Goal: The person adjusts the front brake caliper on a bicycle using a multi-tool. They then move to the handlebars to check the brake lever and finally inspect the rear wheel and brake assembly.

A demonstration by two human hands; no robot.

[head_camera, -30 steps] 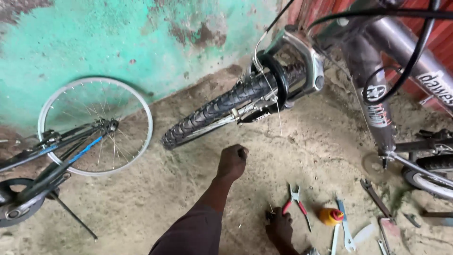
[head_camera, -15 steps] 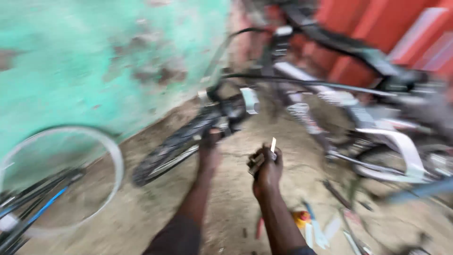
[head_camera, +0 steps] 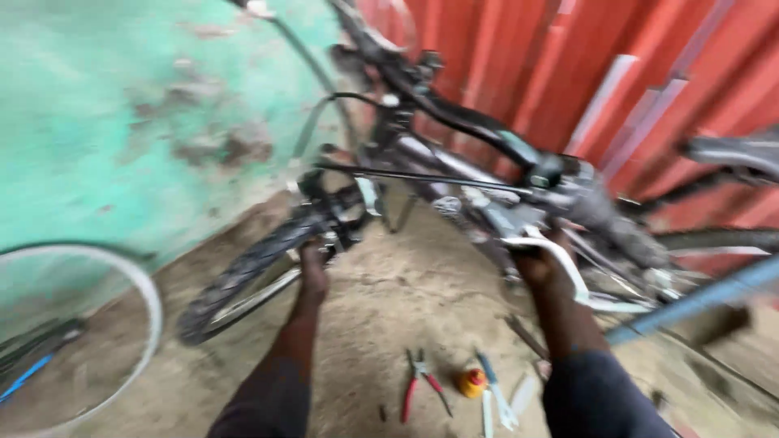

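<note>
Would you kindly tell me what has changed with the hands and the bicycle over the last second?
The left hand rose from the sandy ground and now touches the front wheel near its hub. The right hand left the tools, lifted a small object half a second ago, and now grips the bicycle's white frame part; that object is no longer visible. The red-handled pliers and the loose wheel rim stayed put.

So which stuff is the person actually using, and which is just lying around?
In use:
left hand at the front wheel
right hand on the white frame part

Lying about:
red-handled pliers
small orange thing
spanner
loose rim by the green wall
</note>
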